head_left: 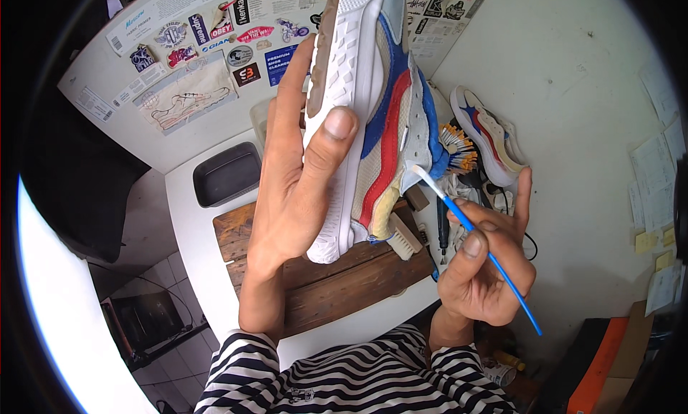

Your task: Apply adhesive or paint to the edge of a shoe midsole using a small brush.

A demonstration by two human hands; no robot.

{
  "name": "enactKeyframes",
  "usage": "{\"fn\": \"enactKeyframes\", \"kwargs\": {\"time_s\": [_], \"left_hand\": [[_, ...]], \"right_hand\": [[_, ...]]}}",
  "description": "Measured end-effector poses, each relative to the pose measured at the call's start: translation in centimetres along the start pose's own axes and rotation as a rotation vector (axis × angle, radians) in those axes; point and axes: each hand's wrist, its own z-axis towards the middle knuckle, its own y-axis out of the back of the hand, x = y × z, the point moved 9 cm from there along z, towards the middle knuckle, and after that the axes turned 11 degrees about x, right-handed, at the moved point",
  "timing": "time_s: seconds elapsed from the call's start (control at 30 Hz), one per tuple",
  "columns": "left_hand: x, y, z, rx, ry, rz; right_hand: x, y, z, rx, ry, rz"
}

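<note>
Left hand (290, 177), half open, clasps the shoe (380, 127) clear above a board (344, 299); right hand (469, 278), fingers curled, pinches a brush (507, 284) at the shoe's pale edge.

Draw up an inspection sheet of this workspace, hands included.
Surface: white table, bearing a wooden board.
Job's things: multicoloured shoe, held up; blue paintbrush, pale tip at the shoe's light grey side.
Clutter: black tray left; scrub brush near centre; second shoe and bundled thin sticks right.
Hands: left hand grips the shoe by its white sole; right hand holds the paintbrush.
Cables: thin black cable beside the right hand.
Surroundings: stickered wall panel ahead; paper slips right; orange-and-black box lower right.
</note>
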Motion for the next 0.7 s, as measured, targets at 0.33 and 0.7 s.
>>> {"fn": "enactKeyframes", "kwargs": {"time_s": [0.33, 0.7], "left_hand": [[-0.1, 0.0, 0.1, 0.011, -0.018, 0.062], [0.0, -0.2, 0.3, 0.014, -0.027, 0.059]], "right_hand": [[0.0, 0.2, -0.1, -0.024, -0.002, -0.022], [0.0, 0.4, -0.1, -0.012, -0.012, -0.027]]}}
